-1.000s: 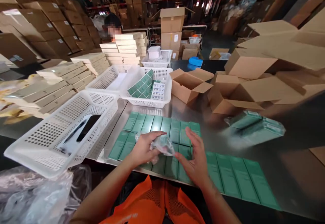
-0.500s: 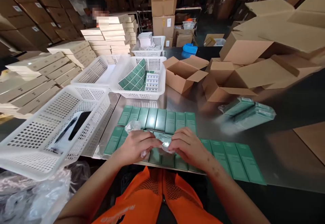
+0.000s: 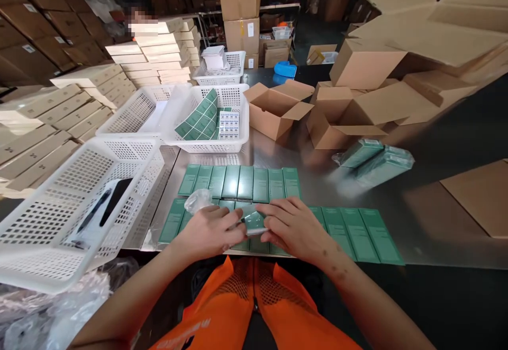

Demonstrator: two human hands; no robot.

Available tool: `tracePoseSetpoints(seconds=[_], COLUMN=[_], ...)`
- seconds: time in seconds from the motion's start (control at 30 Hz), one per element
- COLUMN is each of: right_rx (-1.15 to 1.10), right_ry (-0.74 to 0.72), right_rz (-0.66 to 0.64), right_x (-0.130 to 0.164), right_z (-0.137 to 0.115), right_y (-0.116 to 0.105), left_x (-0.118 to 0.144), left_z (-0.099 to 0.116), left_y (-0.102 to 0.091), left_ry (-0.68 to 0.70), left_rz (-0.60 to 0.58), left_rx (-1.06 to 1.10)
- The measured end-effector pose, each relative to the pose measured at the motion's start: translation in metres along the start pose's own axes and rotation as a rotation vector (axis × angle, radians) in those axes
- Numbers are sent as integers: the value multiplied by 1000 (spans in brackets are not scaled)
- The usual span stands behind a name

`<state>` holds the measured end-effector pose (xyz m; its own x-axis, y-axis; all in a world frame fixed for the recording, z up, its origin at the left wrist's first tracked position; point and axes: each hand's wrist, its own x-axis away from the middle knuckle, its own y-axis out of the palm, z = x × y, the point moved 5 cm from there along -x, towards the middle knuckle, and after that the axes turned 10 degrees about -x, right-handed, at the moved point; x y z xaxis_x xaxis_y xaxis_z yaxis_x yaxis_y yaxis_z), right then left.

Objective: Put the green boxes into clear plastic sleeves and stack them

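Observation:
A clear plastic bag (image 3: 254, 219) is stretched between my two hands over rows of green boxes. Green shows through it; I cannot tell whether a box is inside or only behind. My left hand (image 3: 214, 228) is closed on the bag's left part, and a crumpled plastic end (image 3: 198, 200) sticks out beyond its knuckles. Fingers of my right hand (image 3: 288, 227) pinch the bag's right edge. Flat green boxes (image 3: 246, 182) lie side by side in a back row. The front row of green boxes (image 3: 350, 233) runs under my hands and on to the right.
Wrapped green packs (image 3: 384, 165) lie on the metal table (image 3: 278, 154) at right. Open cartons (image 3: 273, 112) stand behind. White baskets (image 3: 159, 173) line the left; one holds green label sheets (image 3: 200, 120). Cream boxes (image 3: 47, 107) are stacked far left, near another person (image 3: 137, 6).
The crinkled plastic between my hands is now spread smoother, with green showing through. My hands remain close together. The whole view has shifted slightly.

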<state>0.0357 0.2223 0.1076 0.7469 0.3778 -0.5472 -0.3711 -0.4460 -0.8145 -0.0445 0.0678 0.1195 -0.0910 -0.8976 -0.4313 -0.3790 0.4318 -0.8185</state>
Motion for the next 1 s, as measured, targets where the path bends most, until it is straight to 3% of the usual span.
tracePoseSetpoints(seconds=[0.17, 0.33, 0.47, 0.53, 0.73, 0.83, 0.9, 1.0], right_rx=[-247, -569, -662, -676, -740, -753, -760, -634], right_ry=[124, 106, 211, 293, 626, 530, 563, 783], right_rz=[50, 375, 524, 484, 160, 109, 291, 670], right_x=[13, 30, 39, 42, 42, 29, 30, 56], right_z=[10, 16, 21, 26, 34, 30, 48, 107], right_y=[6, 24, 42, 48, 54, 42, 22, -18], left_x=[11, 17, 15, 16, 31, 30, 28, 29], left_z=[9, 19, 23, 24, 26, 28, 28, 28], left_y=[17, 23, 21, 31, 77, 73, 62, 42], left_ry=[-93, -263, -349, -392, -623, -600, -555, -506], left_rz=[40, 55, 182, 145, -249, -188, -75, 71], left_rx=[-49, 196, 218, 260, 382, 375, 402, 465])
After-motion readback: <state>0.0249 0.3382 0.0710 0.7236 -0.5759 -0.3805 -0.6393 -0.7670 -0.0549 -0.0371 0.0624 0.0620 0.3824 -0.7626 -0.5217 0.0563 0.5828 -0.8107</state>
